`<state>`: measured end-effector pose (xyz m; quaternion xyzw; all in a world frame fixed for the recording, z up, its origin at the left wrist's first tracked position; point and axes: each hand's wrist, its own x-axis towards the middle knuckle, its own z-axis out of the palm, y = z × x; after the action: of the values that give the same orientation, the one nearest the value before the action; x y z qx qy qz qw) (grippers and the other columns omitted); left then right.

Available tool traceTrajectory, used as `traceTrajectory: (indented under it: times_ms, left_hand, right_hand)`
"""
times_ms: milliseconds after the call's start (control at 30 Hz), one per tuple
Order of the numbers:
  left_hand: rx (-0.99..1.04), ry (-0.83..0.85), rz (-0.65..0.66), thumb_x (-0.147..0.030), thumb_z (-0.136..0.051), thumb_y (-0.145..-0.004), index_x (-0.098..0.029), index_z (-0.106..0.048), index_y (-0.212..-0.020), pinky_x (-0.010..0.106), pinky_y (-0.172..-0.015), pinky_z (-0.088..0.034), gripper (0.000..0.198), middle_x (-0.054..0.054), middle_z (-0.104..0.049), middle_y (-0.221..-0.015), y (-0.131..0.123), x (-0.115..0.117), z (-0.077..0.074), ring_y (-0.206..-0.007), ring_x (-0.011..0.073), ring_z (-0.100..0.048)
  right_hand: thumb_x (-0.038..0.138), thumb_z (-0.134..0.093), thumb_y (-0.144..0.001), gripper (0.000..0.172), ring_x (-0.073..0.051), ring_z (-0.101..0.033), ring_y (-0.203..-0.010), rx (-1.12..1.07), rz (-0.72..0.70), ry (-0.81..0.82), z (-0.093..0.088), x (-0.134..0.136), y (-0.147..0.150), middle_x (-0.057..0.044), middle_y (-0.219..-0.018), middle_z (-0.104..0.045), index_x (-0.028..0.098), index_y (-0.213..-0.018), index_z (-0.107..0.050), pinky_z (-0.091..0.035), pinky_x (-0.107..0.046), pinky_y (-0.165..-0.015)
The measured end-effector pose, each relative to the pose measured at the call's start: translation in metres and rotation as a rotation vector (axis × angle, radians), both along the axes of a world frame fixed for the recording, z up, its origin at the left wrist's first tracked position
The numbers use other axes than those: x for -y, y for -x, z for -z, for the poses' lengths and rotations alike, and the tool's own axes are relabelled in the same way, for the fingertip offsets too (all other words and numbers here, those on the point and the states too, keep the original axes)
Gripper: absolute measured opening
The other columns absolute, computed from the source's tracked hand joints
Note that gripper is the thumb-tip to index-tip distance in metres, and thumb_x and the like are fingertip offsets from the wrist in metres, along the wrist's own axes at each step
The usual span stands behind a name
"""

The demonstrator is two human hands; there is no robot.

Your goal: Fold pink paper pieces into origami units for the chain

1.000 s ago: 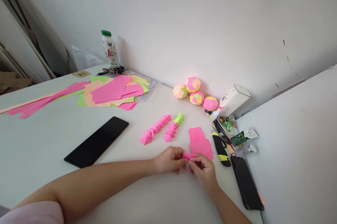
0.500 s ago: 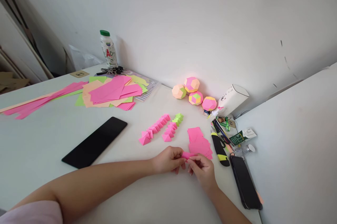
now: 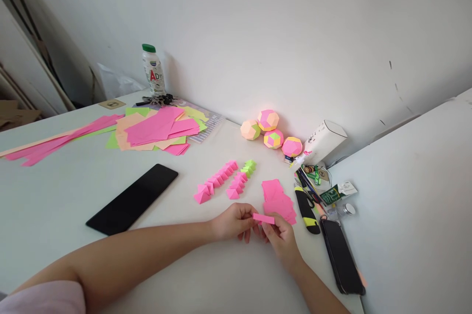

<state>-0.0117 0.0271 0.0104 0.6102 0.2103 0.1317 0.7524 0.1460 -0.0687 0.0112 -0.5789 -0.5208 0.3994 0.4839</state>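
Left hand point(image 3: 234, 221) and right hand point(image 3: 283, 239), fingers point(image 3: 247, 209) pinched together, grip opposite ends of a narrow pink folded-paper strip point(image 3: 263, 218), apparently to steady it.

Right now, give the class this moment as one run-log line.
left hand: holding folded pink paper | right hand: holding same paper | beyond hands: loose pink paper slips, two rows of folded paper pieces

left sleeve point(image 3: 51, 298): pale lilac-pink, short, plain where visible | left hand point(image 3: 235, 222): bare | right hand point(image 3: 283, 241): bare

Left grip point(image 3: 235, 223) and right grip point(image 3: 283, 241) pinched
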Motion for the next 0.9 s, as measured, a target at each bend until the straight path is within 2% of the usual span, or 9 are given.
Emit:
traceTrajectory:
  times_ms: [267, 600, 900]
  left_hand:
    - [-0.056, -0.007, 0.004, -0.049, -0.054, -0.078, -0.016, -0.053, -0.078, 0.023, -0.045, -0.042, 0.033, 0.001, -0.067, -0.071, -0.0033, 0.0003, 0.0009, -0.047, 0.0108, -0.057]
    - [-0.096, -0.002, 0.022, -0.043, -0.055, -0.077, -0.016, -0.051, -0.075, 0.022, -0.043, -0.040, 0.027, 0.001, -0.066, -0.065, -0.0048, -0.0008, -0.0027, -0.045, 0.0112, -0.056]
    - [-0.095, -0.029, 0.020, -0.031, -0.054, -0.073, -0.016, -0.049, -0.074, 0.020, -0.040, -0.037, 0.016, -0.001, -0.062, -0.061, -0.0066, 0.0027, -0.0023, -0.042, 0.0089, -0.052]
  right_hand:
    - [0.043, -0.063, -0.079, 0.029, -0.013, -0.051, -0.052, -0.083, 0.070, 0.137, 0.0027, -0.0020, -0.0018, 0.001, -0.057, -0.056, 0.014, -0.076, -0.062, -0.042, -0.023, -0.047]
    - [0.046, -0.064, -0.077, 0.033, -0.013, -0.050, -0.050, -0.094, 0.077, 0.147, 0.0002, -0.0051, 0.0005, 0.001, -0.054, -0.055, 0.013, -0.075, -0.063, -0.040, -0.023, -0.046]
    - [0.049, -0.062, -0.078, 0.035, -0.012, -0.046, -0.049, -0.101, 0.032, 0.133, -0.0002, -0.0039, 0.0003, 0.002, -0.053, -0.053, 0.014, -0.074, -0.062, -0.037, -0.024, -0.047]
